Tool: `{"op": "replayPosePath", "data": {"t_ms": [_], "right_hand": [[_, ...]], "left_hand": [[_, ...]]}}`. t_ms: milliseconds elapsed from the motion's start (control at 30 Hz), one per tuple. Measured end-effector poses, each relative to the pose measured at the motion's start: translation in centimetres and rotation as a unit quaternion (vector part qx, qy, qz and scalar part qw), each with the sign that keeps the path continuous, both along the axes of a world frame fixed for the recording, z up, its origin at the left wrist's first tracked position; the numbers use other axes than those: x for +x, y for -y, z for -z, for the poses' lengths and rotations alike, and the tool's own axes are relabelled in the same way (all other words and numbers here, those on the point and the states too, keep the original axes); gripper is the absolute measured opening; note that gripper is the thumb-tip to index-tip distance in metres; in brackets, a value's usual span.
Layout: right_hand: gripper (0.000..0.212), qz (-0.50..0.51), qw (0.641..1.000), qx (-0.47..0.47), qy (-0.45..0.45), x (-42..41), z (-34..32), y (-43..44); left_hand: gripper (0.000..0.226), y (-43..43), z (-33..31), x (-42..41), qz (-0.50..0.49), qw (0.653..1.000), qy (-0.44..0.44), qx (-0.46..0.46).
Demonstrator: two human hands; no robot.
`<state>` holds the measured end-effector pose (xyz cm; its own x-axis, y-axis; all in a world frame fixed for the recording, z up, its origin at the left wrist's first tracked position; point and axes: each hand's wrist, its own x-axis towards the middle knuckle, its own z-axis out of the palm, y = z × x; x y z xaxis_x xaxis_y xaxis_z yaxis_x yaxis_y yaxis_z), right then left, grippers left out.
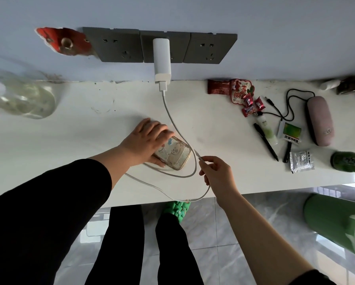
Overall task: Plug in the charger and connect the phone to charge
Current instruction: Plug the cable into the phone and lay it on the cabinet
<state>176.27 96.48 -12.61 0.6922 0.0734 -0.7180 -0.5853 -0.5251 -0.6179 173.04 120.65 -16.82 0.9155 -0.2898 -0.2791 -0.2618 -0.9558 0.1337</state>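
A white charger (161,58) sits plugged into the middle grey wall socket (185,48) above the white counter (90,128). Its white cable (172,120) runs down over the counter and loops around the phone. The phone (173,153) lies back up in a gold-edged case with a cartoon print. My left hand (146,138) grips the phone at its far end and side. My right hand (216,171) pinches the cable's free plug end (199,156) just right of the phone's near corner, a small gap apart from it.
A clear glass jar (22,99) lies at the left. Snack wrappers (236,93), pens (266,141), a black cord (289,105), a pink case (319,120) and sachets (301,161) crowd the right side. A green can (349,161) and a green cylinder (337,221) stand at far right.
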Motion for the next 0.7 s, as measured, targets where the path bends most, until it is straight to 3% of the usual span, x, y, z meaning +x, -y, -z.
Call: {"op": "replayPosePath", "data": {"t_ms": [67, 200, 467, 700], "right_hand": [[0.016, 0.000, 1.000, -0.005, 0.000, -0.1, -0.2, 0.1], [0.047, -0.008, 0.999, -0.030, 0.005, 0.0, -1.8, 0.4], [0.042, -0.110, 0.993, -0.038, 0.016, 1.4, -10.7, -0.2], [0.034, -0.239, 0.970, 0.024, 0.037, 1.4, -18.9, -3.7]], "left_hand": [[0.088, 0.1, 0.0, -0.4, -0.016, 0.999, 0.028, -0.018], [0.090, -0.1, -1.5, -0.8, -0.107, 0.993, -0.006, -0.056], [0.086, -2.7, -9.8, -2.6, -0.205, 0.976, 0.014, -0.075], [0.087, -3.4, -19.6, -5.8, -0.243, 0.964, 0.057, -0.093]]}}
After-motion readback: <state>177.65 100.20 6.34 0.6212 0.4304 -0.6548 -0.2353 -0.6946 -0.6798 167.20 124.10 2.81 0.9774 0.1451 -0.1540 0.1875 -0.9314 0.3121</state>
